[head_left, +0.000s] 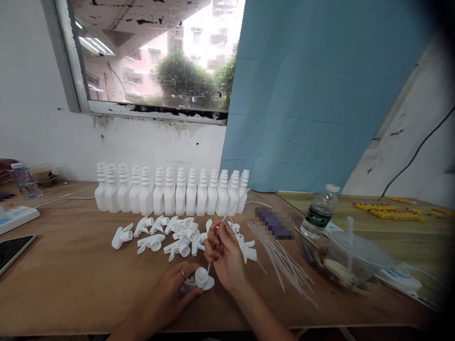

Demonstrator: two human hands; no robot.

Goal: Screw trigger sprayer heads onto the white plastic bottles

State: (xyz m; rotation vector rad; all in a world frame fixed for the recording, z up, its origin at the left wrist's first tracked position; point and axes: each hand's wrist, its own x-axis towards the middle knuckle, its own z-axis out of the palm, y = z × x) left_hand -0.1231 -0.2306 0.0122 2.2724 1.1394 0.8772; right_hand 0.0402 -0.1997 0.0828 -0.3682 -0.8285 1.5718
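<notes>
My left hand (176,286) is closed around a white trigger spray head (201,278), its round collar facing up near the table's front edge. Pinched in the fingers of my right hand (225,251) is a thin white tube (227,214). It slants up past the fingertips, and its lower end comes down beside the collar; whether it touches the collar I cannot tell. Loose trigger spray heads (183,232) lie in a pile just beyond both hands. To the right of my right hand, several thin tubes (284,265) are spread on the table.
Behind the pile stands a row of white bottles (181,194) without caps. A water bottle (318,215) and a lidded plastic bowl (359,253) with a straw are at the right. A phone (14,251) and a power strip (17,219) lie at the left of the brown table (81,289).
</notes>
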